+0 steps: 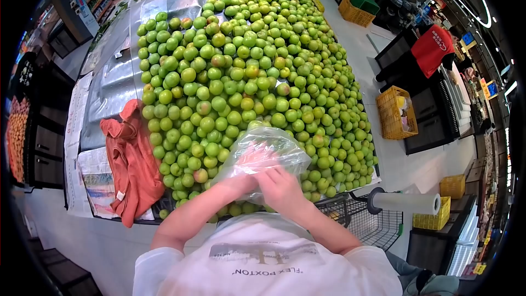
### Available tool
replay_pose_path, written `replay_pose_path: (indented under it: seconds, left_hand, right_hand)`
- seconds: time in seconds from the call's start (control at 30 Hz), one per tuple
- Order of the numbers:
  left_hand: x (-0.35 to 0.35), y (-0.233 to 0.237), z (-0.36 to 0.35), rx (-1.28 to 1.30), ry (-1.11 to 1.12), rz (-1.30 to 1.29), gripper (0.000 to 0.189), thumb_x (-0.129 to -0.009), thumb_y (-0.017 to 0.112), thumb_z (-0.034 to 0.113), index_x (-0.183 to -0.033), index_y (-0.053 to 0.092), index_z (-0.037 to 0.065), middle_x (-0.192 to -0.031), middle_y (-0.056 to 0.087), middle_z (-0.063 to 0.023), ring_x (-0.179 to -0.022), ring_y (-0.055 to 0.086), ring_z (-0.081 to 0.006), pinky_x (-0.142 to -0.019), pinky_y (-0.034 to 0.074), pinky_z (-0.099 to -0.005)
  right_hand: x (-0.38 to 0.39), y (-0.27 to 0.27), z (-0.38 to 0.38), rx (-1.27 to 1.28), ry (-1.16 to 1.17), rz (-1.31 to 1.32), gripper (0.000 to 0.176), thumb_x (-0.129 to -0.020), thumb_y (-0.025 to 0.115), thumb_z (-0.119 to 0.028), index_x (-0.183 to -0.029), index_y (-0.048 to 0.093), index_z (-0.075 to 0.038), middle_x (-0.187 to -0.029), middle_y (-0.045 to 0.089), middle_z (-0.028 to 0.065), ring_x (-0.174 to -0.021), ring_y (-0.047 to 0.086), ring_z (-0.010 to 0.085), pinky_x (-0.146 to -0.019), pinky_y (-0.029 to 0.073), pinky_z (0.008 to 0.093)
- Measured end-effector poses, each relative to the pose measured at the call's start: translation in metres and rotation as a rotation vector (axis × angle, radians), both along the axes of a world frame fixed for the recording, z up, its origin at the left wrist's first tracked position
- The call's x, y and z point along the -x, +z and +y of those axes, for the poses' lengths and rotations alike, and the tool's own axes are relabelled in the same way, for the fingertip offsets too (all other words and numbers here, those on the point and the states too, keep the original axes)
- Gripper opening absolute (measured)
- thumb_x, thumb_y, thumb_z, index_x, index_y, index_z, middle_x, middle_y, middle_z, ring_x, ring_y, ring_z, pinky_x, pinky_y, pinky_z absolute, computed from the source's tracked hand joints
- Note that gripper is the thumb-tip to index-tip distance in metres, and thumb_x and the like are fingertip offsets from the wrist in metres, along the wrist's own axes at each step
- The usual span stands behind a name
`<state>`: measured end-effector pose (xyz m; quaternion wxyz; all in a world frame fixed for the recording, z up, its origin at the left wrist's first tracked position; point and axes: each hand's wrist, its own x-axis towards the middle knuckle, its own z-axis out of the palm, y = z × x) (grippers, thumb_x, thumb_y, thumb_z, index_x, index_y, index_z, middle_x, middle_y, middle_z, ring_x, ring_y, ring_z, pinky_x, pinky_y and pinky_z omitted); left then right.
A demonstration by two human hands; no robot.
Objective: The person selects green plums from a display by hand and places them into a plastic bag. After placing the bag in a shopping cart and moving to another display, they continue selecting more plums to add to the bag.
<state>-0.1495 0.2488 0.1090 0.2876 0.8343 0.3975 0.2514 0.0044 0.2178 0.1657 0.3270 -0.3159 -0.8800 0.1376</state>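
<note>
Both of your hands are at a clear plastic bag (274,143), held in front of your chest over the near edge of a big heap of green fruit (246,71). Your left hand (253,160) shows only as a pink blur through the plastic, so I cannot tell whether its fingers are spread or curled. Your right hand (283,189) is just beside it on the outside, fingers curled and pinching the bag's near edge.

The bag billows up and away from your hands, crumpled. Its long axis runs from lower left to upper right, with the far end toward the fruit.

1 orange cloth (131,164) lies to the left of the heap. A roll of bags (406,203) sits to your right above a wire cart (364,225).
</note>
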Motion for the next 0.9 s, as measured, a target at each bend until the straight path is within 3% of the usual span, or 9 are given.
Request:
replay_pose_path:
  seconds: [0.1, 0.17, 0.27, 0.37, 0.5, 0.7, 0.77, 0.83, 0.9]
  left_hand:
    - [-0.001, -0.007, 0.008, -0.051, 0.060, -0.017, 0.034, -0.087, 0.061, 0.007, -0.120, 0.064, -0.001, -0.119, 0.063, -0.0227, -0.119, 0.057, -0.0400, -0.114, 0.037, -0.0524]
    - [0.002, -0.031, 0.005, -0.191, -0.018, 0.122, 0.034, -0.089, 0.060, 0.009, -0.121, 0.065, 0.002, -0.121, 0.063, -0.0222, -0.117, 0.056, -0.0427, -0.109, 0.039, -0.0547]
    - [0.002, -0.028, -0.002, -0.305, 0.093, 0.125, 0.036, -0.089, 0.060, 0.009, -0.124, 0.065, 0.002, -0.127, 0.062, -0.0229, -0.123, 0.055, -0.0433, -0.110, 0.039, -0.0556]
    - [0.007, -0.005, -0.014, -0.072, 0.103, 0.080, 0.040, -0.089, 0.060, 0.009, -0.127, 0.063, 0.000, -0.134, 0.060, -0.0241, -0.133, 0.051, -0.0428, -0.115, 0.036, -0.0552]
    - [0.016, -0.013, -0.026, -0.274, 0.136, 0.226, 0.050, -0.086, 0.071, 0.012, -0.134, 0.060, 0.005, -0.143, 0.054, -0.0241, -0.133, 0.050, -0.0447, -0.116, 0.036, -0.0564]
    - [0.026, 0.032, -0.052, -0.227, 0.116, 0.201, 0.054, -0.089, 0.072, 0.030, -0.132, 0.060, 0.000, -0.135, 0.060, -0.0226, -0.125, 0.059, -0.0399, -0.114, 0.038, -0.0532]
    - [0.031, 0.041, -0.060, 0.377, 0.080, 0.350, 0.053, -0.093, 0.071, 0.035, -0.137, 0.059, 0.008, -0.129, 0.064, -0.0233, -0.111, 0.066, -0.0406, -0.095, 0.053, -0.0495]
    - [0.035, 0.028, -0.068, 0.247, 0.076, 0.314, 0.048, -0.097, 0.067, 0.034, -0.136, 0.060, 0.009, -0.116, 0.069, -0.0230, -0.101, 0.069, -0.0395, -0.085, 0.056, -0.0479]
    - [0.036, 0.022, -0.066, 0.197, 0.131, 0.260, 0.039, -0.098, 0.066, 0.030, -0.129, 0.064, 0.007, -0.105, 0.071, -0.0223, -0.101, 0.069, -0.0395, -0.084, 0.055, -0.0486]
  right_hand:
    - [-0.001, -0.009, 0.005, -0.056, -0.222, -0.019, 0.025, -0.078, 0.061, 0.002, -0.103, 0.063, -0.001, -0.094, 0.066, 0.0150, -0.086, 0.066, 0.0350, -0.073, 0.057, 0.0438]
    - [-0.010, -0.010, 0.008, 0.122, -0.298, -0.270, 0.029, -0.081, 0.060, -0.002, -0.110, 0.062, 0.002, -0.102, 0.067, 0.0194, -0.096, 0.066, 0.0364, -0.080, 0.057, 0.0423]
    - [-0.011, -0.018, 0.015, 0.083, -0.292, -0.269, 0.031, -0.084, 0.058, -0.002, -0.115, 0.063, 0.002, -0.107, 0.066, 0.0224, -0.100, 0.065, 0.0386, -0.085, 0.055, 0.0459]
    - [-0.015, -0.046, 0.025, 0.021, -0.237, -0.245, 0.034, -0.085, 0.058, -0.002, -0.118, 0.062, 0.002, -0.111, 0.066, 0.0229, -0.101, 0.064, 0.0400, -0.088, 0.053, 0.0487]
    - [-0.011, -0.052, 0.044, 0.033, -0.158, -0.380, 0.035, -0.086, 0.058, -0.005, -0.121, 0.059, 0.004, -0.111, 0.065, 0.0224, -0.104, 0.063, 0.0388, -0.091, 0.052, 0.0479]
    - [-0.009, -0.072, 0.056, 0.124, -0.125, -0.445, 0.031, -0.091, 0.057, -0.007, -0.120, 0.060, 0.004, -0.109, 0.066, 0.0231, -0.101, 0.064, 0.0408, -0.091, 0.052, 0.0493]
    - [-0.014, -0.073, 0.056, 0.331, -0.132, -0.192, 0.027, -0.104, 0.051, -0.018, -0.116, 0.065, 0.002, -0.105, 0.068, 0.0241, -0.102, 0.065, 0.0415, -0.091, 0.052, 0.0475]
    - [-0.017, -0.075, 0.058, 0.101, -0.088, -0.249, 0.020, -0.097, 0.053, -0.009, -0.108, 0.064, 0.004, -0.105, 0.067, 0.0249, -0.096, 0.066, 0.0407, -0.088, 0.054, 0.0496]
    - [-0.017, -0.068, 0.055, 0.174, -0.107, -0.142, 0.025, -0.104, 0.046, -0.014, -0.104, 0.066, 0.002, -0.106, 0.066, 0.0254, -0.097, 0.063, 0.0446, -0.089, 0.051, 0.0517]
